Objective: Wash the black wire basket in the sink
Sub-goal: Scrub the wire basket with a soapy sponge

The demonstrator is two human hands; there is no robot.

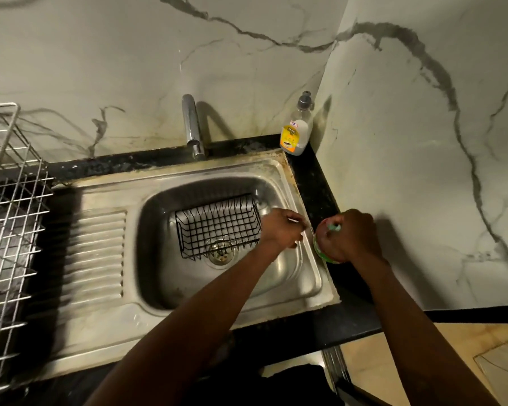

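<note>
Fingers (335,243) of the right grip (352,235) are curled tight round a small teal object (334,227), too blurred to name. That grip is pressed down over a round green tub (318,249) on the black bench (314,183), just right of the sink's rim.

Just to its left, the left grip (282,230) hangs over the right side of the sink (106,332), knuckles up and fingers bent. It meets the right end of the black wire basket (217,227), but motion blur hides whether the fingers have closed on the wire or merely touch it.

The basket lies inside the steel basin with its open side up. Its near edge sits partly over the round drain (221,254).

At the far rim a chrome tap (191,127) rises from the bench, spout pointing toward the basin. To its right, in the corner where the marbled walls meet, stands a clear soap bottle (296,130) with a yellow label. A silver wire dish rack (9,200) stands at the far left beside the ribbed drainboard.
</note>
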